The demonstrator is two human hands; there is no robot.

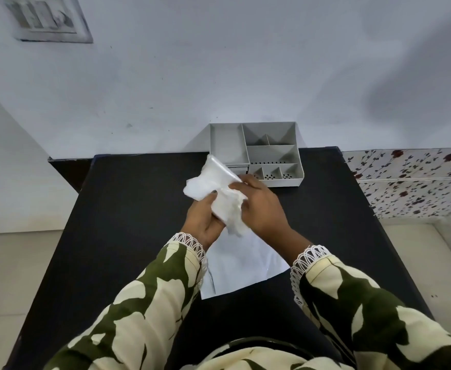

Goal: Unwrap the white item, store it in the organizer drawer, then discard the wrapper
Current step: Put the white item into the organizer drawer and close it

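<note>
Both hands are gripping the white item (pixel 213 186) in its clear wrapper (pixel 235 206) above the black table (pixel 128 209), just in front of the grey organizer (pixel 269 153), the left hand (pixel 205 222) clasping from below and the right hand (pixel 261 204) pinching the plastic.

Soft, even daylight; broad blurred shadow on wall (pixel 405 102), upper right of frame. Wide-angle bending at edges. Slight motion blur upper left; centre sharp.
</note>
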